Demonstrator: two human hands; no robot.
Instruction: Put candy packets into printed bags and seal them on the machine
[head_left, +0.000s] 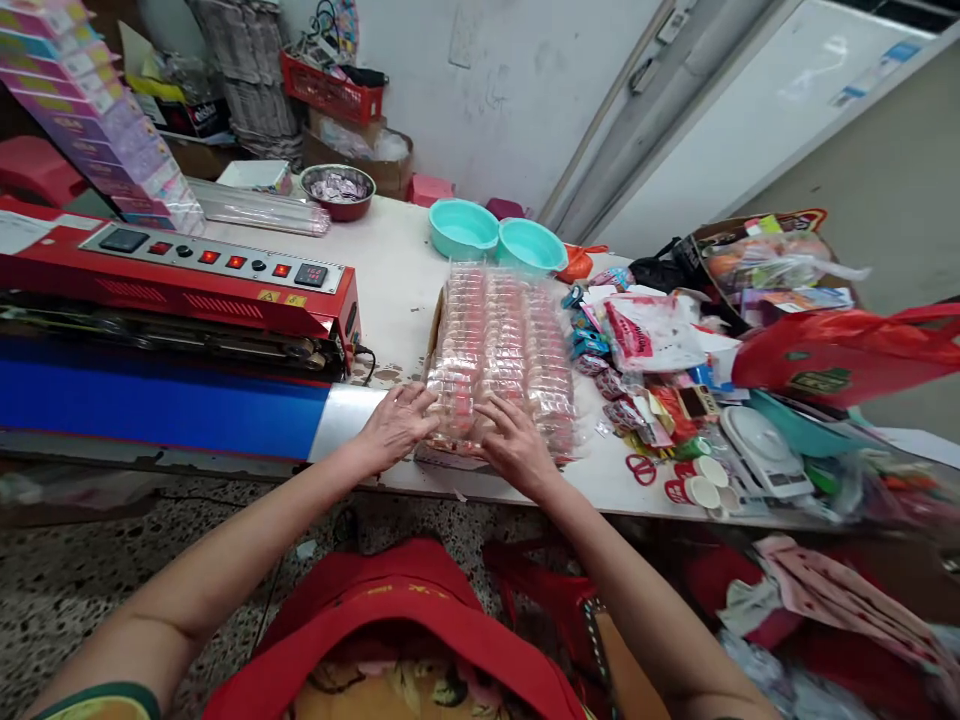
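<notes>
In the head view, rows of clear plastic packs with pinkish contents stand close together in three columns. They sit in a shallow cardboard box on the white table. My left hand is at the near left corner of the packs, fingers stretched out and their tips touching the left column. Over the near end of the left and middle columns lies my right hand, its fingers apart and slightly bent on the packs. Neither hand visibly holds a pack; what lies under the fingertips is partly hidden.
A red sealing machine with a blue conveyor belt stands left. Two turquoise basins sit behind the packs. To the right are wrapped goods, red scissors, paper cups, a white scale and a red bag.
</notes>
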